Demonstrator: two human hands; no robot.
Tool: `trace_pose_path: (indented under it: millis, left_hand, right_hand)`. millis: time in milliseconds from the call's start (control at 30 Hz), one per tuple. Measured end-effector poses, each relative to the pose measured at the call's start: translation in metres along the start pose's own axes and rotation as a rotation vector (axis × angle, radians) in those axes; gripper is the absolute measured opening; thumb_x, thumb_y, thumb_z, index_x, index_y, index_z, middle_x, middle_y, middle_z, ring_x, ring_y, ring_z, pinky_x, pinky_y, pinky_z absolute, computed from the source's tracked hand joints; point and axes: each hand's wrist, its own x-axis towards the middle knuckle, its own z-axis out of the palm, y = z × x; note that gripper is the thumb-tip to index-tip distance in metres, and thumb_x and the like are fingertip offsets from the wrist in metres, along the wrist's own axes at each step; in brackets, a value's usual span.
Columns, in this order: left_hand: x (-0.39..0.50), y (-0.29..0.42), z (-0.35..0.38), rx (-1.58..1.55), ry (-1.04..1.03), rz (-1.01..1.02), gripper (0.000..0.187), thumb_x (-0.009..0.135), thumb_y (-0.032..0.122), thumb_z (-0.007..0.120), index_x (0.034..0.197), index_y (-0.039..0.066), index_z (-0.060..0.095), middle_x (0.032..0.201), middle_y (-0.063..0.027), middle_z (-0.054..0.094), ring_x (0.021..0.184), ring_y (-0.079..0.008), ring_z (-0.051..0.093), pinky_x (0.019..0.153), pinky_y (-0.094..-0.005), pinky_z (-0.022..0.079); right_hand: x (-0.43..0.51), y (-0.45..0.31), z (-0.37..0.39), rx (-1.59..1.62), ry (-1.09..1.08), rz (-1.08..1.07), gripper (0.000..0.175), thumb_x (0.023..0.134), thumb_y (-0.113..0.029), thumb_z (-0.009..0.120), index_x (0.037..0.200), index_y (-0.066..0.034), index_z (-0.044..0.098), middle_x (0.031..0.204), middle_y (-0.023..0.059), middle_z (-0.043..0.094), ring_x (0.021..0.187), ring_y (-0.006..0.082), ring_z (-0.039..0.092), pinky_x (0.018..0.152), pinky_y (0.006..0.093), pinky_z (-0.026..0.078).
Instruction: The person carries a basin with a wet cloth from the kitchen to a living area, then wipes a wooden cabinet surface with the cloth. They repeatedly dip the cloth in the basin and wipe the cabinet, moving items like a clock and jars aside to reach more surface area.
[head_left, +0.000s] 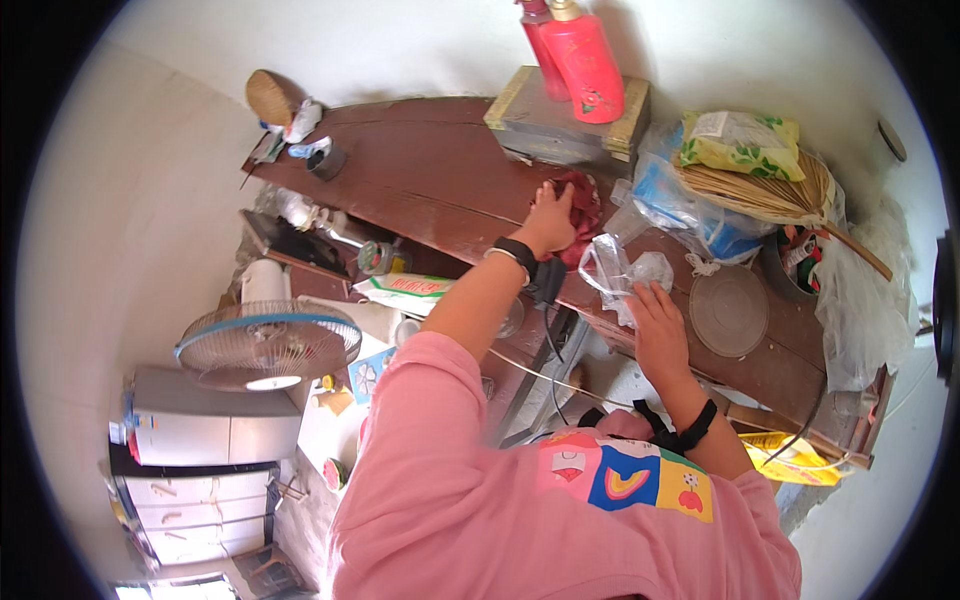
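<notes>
My left hand (553, 223) presses on a crumpled dark red cloth (583, 206) on a red-brown wooden tabletop (420, 157). Its fingers are spread over the cloth, and the palm side is hidden. My right hand (660, 330) reaches a crumpled clear plastic bag (611, 262) near the table's front edge. The fingertips overlap the bag's edge, and whether they grip it is unclear. Just right of the cloth lie a small clear plastic cup (626, 223) and a bulky blue-and-clear plastic bag (660, 195). A round translucent lid (729, 310) rests beside my right hand.
Two red pump bottles (589, 67) stand on a taped box (562, 131) at the back. A palm-leaf fan (757, 187) lies under a yellow-green packet (741, 144). Left are a dark cup (326, 160) and an electric fan (268, 345). A black plug (549, 281) hangs by the edge.
</notes>
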Motion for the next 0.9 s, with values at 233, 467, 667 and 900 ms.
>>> trace_pose_path:
  millis: [233, 467, 667, 900]
  left_hand:
    - [-0.045, 0.04, 0.024, -0.004, 0.197, -0.116, 0.076, 0.083, 0.027, 0.061, 0.143, -0.005, 0.027, 0.144, -0.0402, 0.022, 0.135, -0.0539, 0.026, 0.113, -0.0486, 0.027]
    - [-0.068, 0.057, 0.026, -0.04, 0.259, -0.22, 0.056, 0.086, 0.017, 0.057, 0.134, -0.004, 0.037, 0.143, -0.0367, 0.028, 0.134, -0.0477, 0.032, 0.108, -0.0448, 0.037]
    - [-0.058, 0.054, 0.014, 0.027, 0.242, -0.3, 0.04, 0.084, 0.015, 0.06, 0.119, -0.001, 0.051, 0.13, -0.0275, 0.046, 0.111, -0.0442, 0.056, 0.092, -0.048, 0.049]
    - [-0.045, 0.013, 0.001, -0.025, 0.39, -0.198, 0.026, 0.082, 0.009, 0.057, 0.107, 0.003, 0.058, 0.1, -0.0238, 0.065, 0.098, -0.0401, 0.063, 0.085, -0.0453, 0.051]
  right_hand:
    - [-0.01, 0.006, 0.005, 0.064, 0.069, -0.06, 0.036, 0.079, -0.001, 0.056, 0.114, -0.0046, 0.059, 0.13, 0.0132, 0.055, 0.125, 0.036, 0.046, 0.099, 0.0463, 0.04]
    - [-0.009, 0.018, 0.011, 0.069, 0.098, -0.121, 0.035, 0.078, -0.001, 0.056, 0.113, -0.0032, 0.06, 0.128, 0.015, 0.056, 0.123, 0.0377, 0.048, 0.097, 0.0469, 0.042]
    - [-0.011, 0.016, 0.01, 0.128, 0.142, -0.124, 0.04, 0.073, 0.006, 0.057, 0.112, -0.0027, 0.059, 0.128, 0.0157, 0.056, 0.122, 0.039, 0.048, 0.101, 0.0458, 0.04]
    - [-0.009, 0.012, 0.006, 0.118, 0.091, -0.055, 0.04, 0.073, 0.006, 0.054, 0.112, -0.0027, 0.06, 0.129, 0.0158, 0.056, 0.123, 0.0387, 0.047, 0.102, 0.0462, 0.039]
